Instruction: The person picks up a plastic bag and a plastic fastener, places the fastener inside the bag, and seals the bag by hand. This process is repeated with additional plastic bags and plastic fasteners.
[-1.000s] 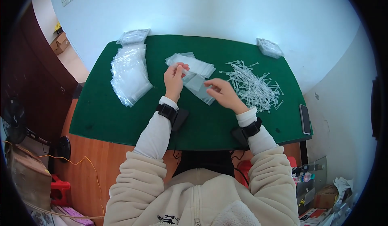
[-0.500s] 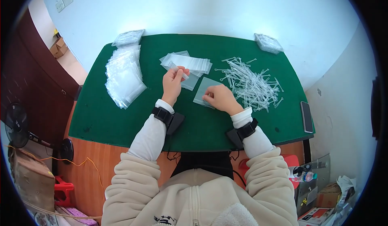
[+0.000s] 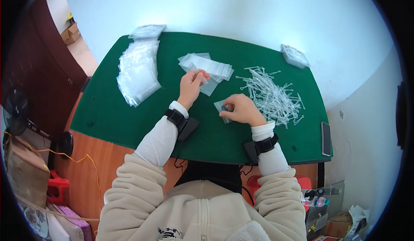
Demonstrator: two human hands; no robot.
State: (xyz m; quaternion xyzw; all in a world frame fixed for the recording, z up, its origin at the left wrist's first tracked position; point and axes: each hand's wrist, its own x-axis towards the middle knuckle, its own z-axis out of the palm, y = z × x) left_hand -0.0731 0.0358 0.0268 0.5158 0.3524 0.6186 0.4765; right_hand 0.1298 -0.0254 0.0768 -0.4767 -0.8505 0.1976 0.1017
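My left hand (image 3: 189, 89) is closed, its thumb and fingers pinched on a small clear plastic bag (image 3: 204, 81) at the near edge of a loose stack of clear bags (image 3: 211, 67). Closer to me and to the right, my right hand (image 3: 243, 110) curls over another clear plastic bag (image 3: 218, 106), thumb and fingertips bent down on it. Part of that bag is hidden under the hand. Just beyond my right hand lies a heap of thin clear plastic sticks with ringed ends (image 3: 276, 98).
A fanned pile of clear bags (image 3: 137, 75) covers the left of the green table (image 3: 172, 47). Clear packs stand at the far left (image 3: 146, 32) and far right (image 3: 294, 56) edges. A phone (image 3: 326, 138) lies at the right edge. Black devices (image 3: 188, 129) are strapped to both wrists.
The view has turned slightly. Less of the bag under my right hand shows, and that hand sits a little nearer to me. My left hand keeps its pinch.
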